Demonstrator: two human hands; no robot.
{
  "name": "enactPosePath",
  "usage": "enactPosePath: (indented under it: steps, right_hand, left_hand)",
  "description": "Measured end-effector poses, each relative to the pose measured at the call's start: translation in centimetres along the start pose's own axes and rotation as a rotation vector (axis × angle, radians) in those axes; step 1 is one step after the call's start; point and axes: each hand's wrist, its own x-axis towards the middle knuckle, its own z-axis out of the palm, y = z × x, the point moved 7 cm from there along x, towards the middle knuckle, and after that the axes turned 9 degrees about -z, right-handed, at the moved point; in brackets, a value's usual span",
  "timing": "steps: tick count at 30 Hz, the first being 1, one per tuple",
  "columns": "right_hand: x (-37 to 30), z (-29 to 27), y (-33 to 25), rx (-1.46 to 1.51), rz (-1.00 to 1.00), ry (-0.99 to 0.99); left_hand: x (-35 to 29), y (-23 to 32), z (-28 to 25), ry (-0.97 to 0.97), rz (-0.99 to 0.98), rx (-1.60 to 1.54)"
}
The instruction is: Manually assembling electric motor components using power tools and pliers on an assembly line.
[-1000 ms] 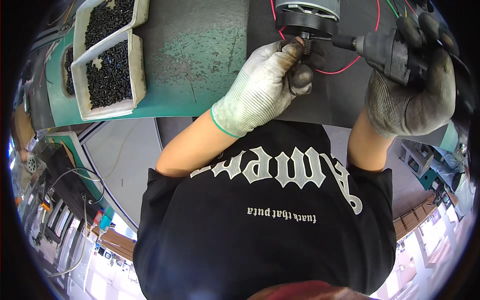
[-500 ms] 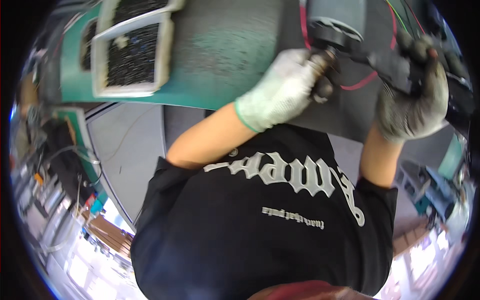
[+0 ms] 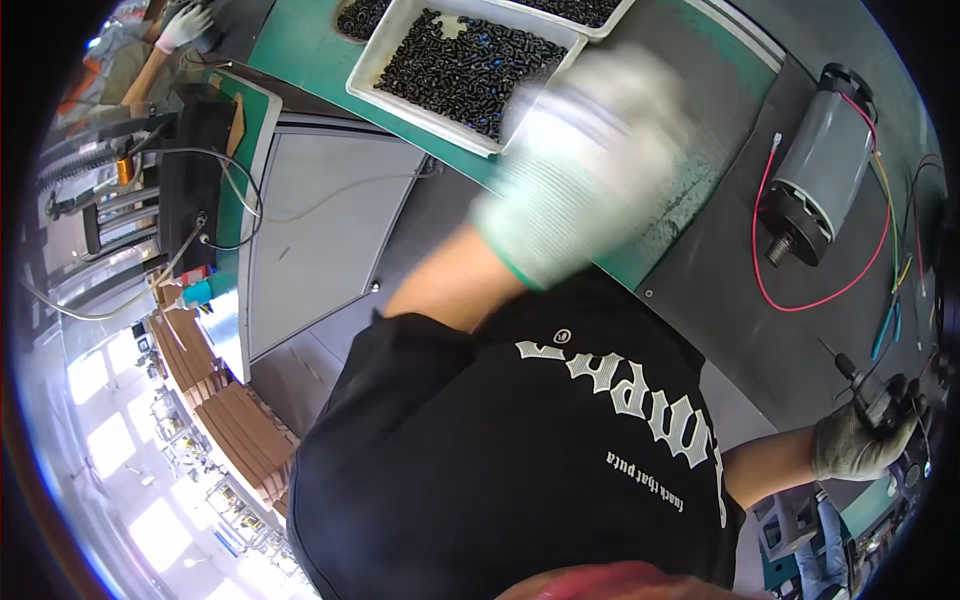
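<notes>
Beyond the right hand [image 3: 862, 440] clasping a screwdriver [image 3: 847, 366] lies the motor [image 3: 826, 155]; left hand [image 3: 600, 140] unclear.

Left of the right hand's [image 3: 865, 437] grip, the black shirt [image 3: 450, 450] bears a row of large, pale gothic lettering [image 3: 620, 398], upside down. A small circled mark [image 3: 562, 336] sits nearer the left hand [image 3: 605, 150]; one line of smaller letters [image 3: 645, 482] runs farther from it.

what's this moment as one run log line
left hand: blurred, near parts tray | right hand: holding black driver | grey motor: lying on bench, untouched
</notes>
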Motion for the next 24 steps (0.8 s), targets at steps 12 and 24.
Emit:
enactPosePath:
  steps: [12, 24]
  right_hand:
    - [-1.0, -2.9, 0.2, -0.236, 0.026, 0.253]
    - [-2.1, 2.2, 1.6, 0.117, 0.216, -0.010]
  left_hand:
    - [0.7, -20.3, -1.5, -0.181, -0.607, 0.563]
    - [0.8, -11.6, -5.9, -0.039, -0.431, 0.253]
